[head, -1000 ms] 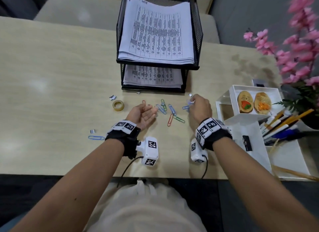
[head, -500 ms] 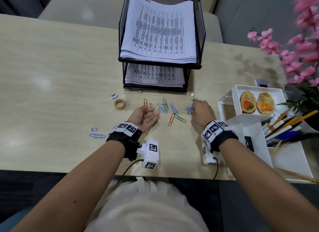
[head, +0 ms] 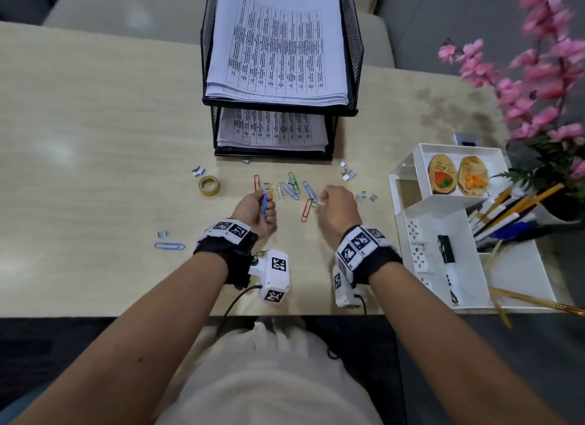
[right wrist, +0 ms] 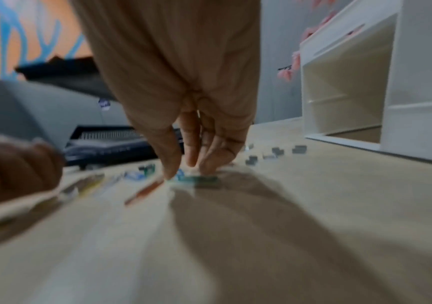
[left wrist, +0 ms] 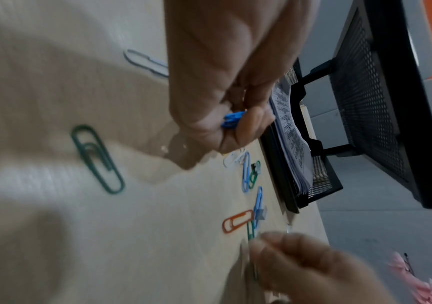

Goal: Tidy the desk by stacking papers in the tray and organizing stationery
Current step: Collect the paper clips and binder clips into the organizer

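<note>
Coloured paper clips (head: 289, 189) lie scattered on the desk in front of the black mesh tray (head: 278, 103), which holds stacked papers (head: 278, 45) on both levels. My left hand (head: 267, 203) grips blue paper clips (left wrist: 233, 121) in curled fingers just above the desk. Right of it, my right hand (head: 318, 203) is down on the desk, its thumb and fingers (right wrist: 170, 170) pinching a green paper clip (right wrist: 201, 178) beside an orange clip (head: 306, 210). The right wrist view is blurred.
A tape roll (head: 209, 185) sits left of the clips, and a blue clip (head: 169, 246) lies farther left. Small metal staple pieces (head: 348, 174) are strewn about. A white organiser (head: 443, 235) with pens (head: 512, 216) stands at the right, beside pink flowers (head: 544, 76).
My left hand, open and palm up before, has curled round the blue clips. My right hand has come back left from the staple pieces to the green clip.
</note>
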`<state>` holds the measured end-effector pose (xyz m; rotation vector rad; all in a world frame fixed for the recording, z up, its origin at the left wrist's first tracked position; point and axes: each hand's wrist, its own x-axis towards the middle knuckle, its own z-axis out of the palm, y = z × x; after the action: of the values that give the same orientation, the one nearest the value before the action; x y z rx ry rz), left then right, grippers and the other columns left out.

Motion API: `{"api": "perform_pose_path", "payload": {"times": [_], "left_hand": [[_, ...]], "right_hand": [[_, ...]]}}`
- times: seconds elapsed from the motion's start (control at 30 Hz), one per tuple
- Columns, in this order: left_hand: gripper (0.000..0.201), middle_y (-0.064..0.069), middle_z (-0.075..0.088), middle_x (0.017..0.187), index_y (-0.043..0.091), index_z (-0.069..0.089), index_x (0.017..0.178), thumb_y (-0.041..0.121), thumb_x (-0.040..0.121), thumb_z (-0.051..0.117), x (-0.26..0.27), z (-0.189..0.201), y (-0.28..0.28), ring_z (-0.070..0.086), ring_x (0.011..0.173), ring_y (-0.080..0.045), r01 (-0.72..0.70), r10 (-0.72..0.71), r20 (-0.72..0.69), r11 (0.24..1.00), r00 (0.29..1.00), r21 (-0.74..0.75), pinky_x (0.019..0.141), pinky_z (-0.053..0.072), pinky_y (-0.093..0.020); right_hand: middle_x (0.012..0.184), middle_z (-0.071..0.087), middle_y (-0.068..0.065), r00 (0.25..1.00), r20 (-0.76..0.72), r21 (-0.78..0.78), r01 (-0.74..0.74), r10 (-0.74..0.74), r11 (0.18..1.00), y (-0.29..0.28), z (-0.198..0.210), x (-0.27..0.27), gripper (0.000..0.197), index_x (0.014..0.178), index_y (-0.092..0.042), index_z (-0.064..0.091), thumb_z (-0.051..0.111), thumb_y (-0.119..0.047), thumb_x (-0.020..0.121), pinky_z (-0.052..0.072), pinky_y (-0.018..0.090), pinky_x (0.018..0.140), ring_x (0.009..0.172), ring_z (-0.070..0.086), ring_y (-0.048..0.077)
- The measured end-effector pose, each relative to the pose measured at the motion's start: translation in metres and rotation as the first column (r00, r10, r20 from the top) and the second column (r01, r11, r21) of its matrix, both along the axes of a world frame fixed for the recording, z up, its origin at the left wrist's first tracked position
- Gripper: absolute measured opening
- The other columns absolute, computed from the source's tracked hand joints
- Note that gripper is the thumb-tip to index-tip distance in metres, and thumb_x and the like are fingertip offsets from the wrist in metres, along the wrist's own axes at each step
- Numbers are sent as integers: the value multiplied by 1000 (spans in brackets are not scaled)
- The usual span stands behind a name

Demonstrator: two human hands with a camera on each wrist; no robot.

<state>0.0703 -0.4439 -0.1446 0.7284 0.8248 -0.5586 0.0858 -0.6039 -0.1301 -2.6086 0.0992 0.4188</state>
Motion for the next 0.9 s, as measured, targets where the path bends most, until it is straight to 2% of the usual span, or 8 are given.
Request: {"api": "perform_pose_path", "payload": {"times": [0.13,0.27,0.33,0.4,0.53,0.73,0.83,0.9], "left_hand": [[49,3,32,29,21,34,58,52,97,26,-3,3,14,29,23,-7,-7,6,16,1000,1000,21,35,25,-4],[44,4,39,30,19,35,62,40,100,26,-8,5,22,37,23,-5,-44,43,36,999,998,29,33,29,-5],[43,4,43,32,17,39,65,36,101,26,-11,4,24,42,25,-6,-75,74,33,997,997,21,34,34,-5],[40,3,49,35,16,43,69,34,101,26,-14,5,24,48,29,-8,-98,97,31,995,995,17,34,40,-8],[39,-2,57,39,12,47,74,31,102,27,-18,7,27,56,33,-9,-135,134,41,991,990,15,37,43,-11],[36,-2,63,43,12,49,74,28,100,31,-22,2,33,62,37,-10,-146,146,20,989,989,27,39,48,-13],[37,-3,66,46,11,50,74,28,100,30,-22,0,26,65,41,-11,-130,129,29,991,991,30,41,49,-14],[40,-4,67,53,10,50,74,30,101,28,-21,1,19,66,47,-14,-105,105,31,994,994,25,44,50,-15]], "right_hand": [[119,52,21,998,-59,-190,-34,23,981,1,-8,-15,21,105,4,58,49,-9,90,40,41,92,117,43,36],[90,49,18,961,-162,-32,224,-226,974,12,-4,-14,10,76,-7,48,45,-5,86,43,37,75,90,51,28],[95,53,18,917,-188,87,372,-352,924,24,0,-13,4,85,-5,53,52,-8,85,43,34,76,89,52,30],[111,60,21,892,-211,132,430,-399,893,35,3,-15,21,103,1,58,59,-8,84,46,36,85,103,56,35],[122,56,23,914,-185,50,376,-361,925,46,4,-22,25,113,3,54,50,-3,89,45,38,86,112,53,39],[115,59,23,934,-186,-13,309,-306,951,35,10,-31,18,102,1,57,52,-7,86,43,36,77,108,55,39],[92,61,19,958,-138,139,270,-252,953,41,24,-36,11,83,-2,59,55,-11,87,48,31,73,90,60,30],[70,59,10,977,-136,350,200,-162,915,50,37,-38,15,69,-3,58,60,-3,84,49,18,58,63,58,14]]}}
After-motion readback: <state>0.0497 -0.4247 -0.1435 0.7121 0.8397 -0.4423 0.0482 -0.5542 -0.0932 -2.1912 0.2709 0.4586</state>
